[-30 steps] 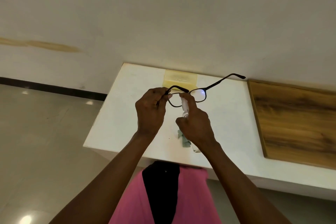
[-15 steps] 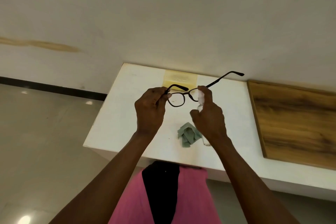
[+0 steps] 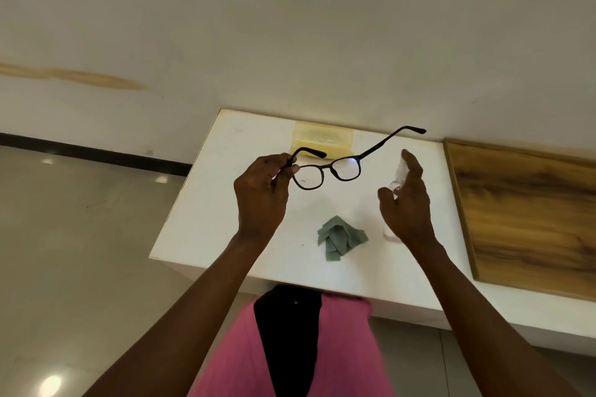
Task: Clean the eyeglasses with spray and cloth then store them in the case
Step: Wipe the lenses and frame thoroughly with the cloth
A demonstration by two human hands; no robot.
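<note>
Two hands busy, spraying stage.
Left hand (image 3: 261, 193) pinches the eyeglasses (image 3: 325, 171) by one hinge; right hand (image 3: 404, 203) grips the spray bottle (image 3: 398, 176) beside them. Below, between both hands, the cloth (image 3: 340, 237) lies unused; beyond them the case (image 3: 322, 138) waits, so wiping and storing remain.

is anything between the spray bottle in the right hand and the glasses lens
Nothing visible. The right hand holds the spray bottle to the right of the glasses, which the left hand pinches by one temple. Only open air above the table separates them.
</note>
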